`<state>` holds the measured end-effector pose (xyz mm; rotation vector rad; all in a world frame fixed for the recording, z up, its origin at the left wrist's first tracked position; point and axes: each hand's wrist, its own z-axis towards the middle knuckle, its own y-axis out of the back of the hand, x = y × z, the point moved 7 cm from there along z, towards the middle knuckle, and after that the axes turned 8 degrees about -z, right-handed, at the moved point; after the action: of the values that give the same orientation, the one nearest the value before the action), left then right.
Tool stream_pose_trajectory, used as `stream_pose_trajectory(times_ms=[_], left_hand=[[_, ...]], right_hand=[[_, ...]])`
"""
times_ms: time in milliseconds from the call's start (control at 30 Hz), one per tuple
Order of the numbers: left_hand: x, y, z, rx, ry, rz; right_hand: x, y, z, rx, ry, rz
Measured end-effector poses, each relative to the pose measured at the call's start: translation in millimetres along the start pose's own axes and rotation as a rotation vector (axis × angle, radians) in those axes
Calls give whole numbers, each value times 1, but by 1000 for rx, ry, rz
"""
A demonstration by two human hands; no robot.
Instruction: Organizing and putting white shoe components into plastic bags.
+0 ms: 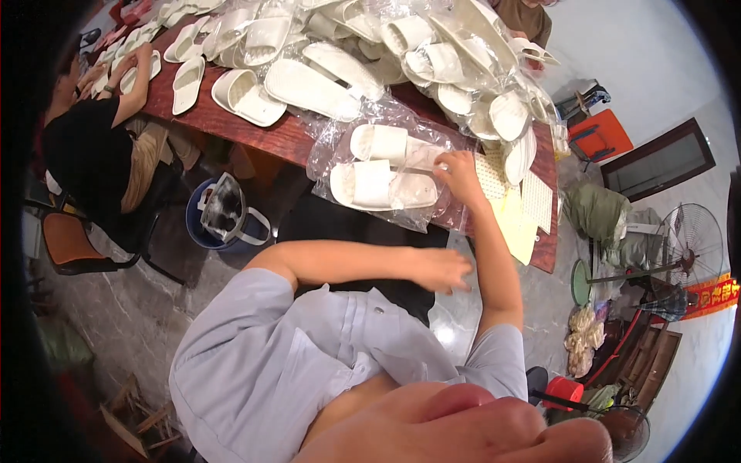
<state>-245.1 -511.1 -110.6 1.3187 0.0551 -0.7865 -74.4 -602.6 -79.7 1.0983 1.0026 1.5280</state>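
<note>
A pair of white slide slippers [361,184] lies side by side at the table's near edge. Clear plastic bag film [318,163] surrounds the pair and spreads past it. My right hand [461,174] reaches to the right end of the pair, its fingers bent and pinching at the film there. Across my body, in front of the table edge, hangs my left hand [441,270]. Its fingers look half curled and are smeared by motion; nothing can be made out in them.
Bagged white slippers [432,62] form a heap across the far table [262,137]. Yellow sheets [515,224] lie at the right. A co-worker [93,150] handles slippers at the left. On the floor stand a blue bucket [202,212], an orange-backed chair [77,238] and a fan [687,255].
</note>
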Motion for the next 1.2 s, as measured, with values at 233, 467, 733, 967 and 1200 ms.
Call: stream_pose_trajectory(times_ms=[233, 467, 733, 967, 1200], left_hand=[[-2, 152, -72, -628, 98, 61], [148, 207, -232, -690, 1225, 281], [182, 189, -250, -661, 1373, 344], [185, 190, -247, -1015, 1183, 214], [179, 216, -229, -1229, 1007, 290]], right_hand=[[-17, 8, -10, -219, -39, 115], [-28, 21, -48, -286, 68, 107], [-39, 28, -70, -113, 46, -341], [11, 48, -43, -153, 125, -23], [-6, 12, -21, 243, -125, 288]])
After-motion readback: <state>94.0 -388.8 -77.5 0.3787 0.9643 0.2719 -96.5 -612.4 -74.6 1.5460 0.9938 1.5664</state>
